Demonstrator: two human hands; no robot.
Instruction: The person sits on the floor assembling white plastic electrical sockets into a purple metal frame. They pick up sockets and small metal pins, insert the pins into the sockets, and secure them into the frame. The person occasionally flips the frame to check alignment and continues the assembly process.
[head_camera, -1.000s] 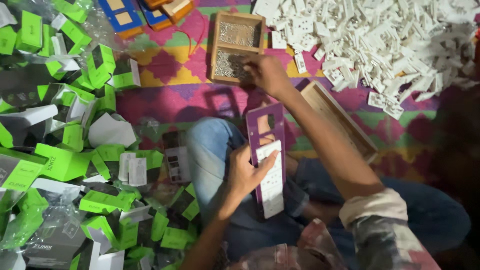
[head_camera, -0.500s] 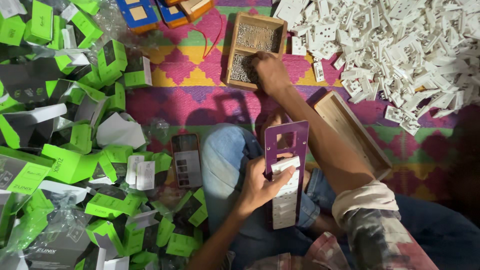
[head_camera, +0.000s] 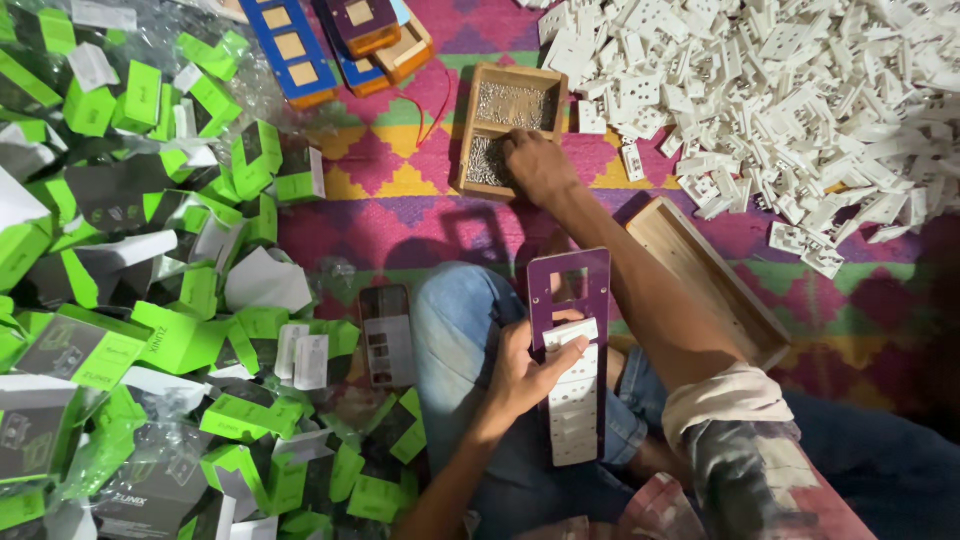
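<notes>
Purple jig (head_camera: 570, 290) sits on your lap, propped on your jeans-clad knee (head_camera: 460, 320), with a column of white plastic plates (head_camera: 572, 395) laid down its lower half. Your left hand (head_camera: 525, 375) is curled around the jig's left edge, thumb pressed on top of the upper white plate, fingers closed on it. Your right hand (head_camera: 535, 165) is reaching into the wooden two-compartment tray (head_camera: 480, 95), fingers bunched down in the near compartment among small metal screws (head_camera: 510, 105); can't tell if anything is pinched. Versus half a second ago: right hand stays in the same compartment, left hand keeps its hold, jig barely shifts. Long wooden box (head_camera: 700, 265) lies just right of your forearm. White plastic parts pile (head_camera: 790, 90) top right, green cartons (head_camera: 150, 300) heaped left.
</notes>
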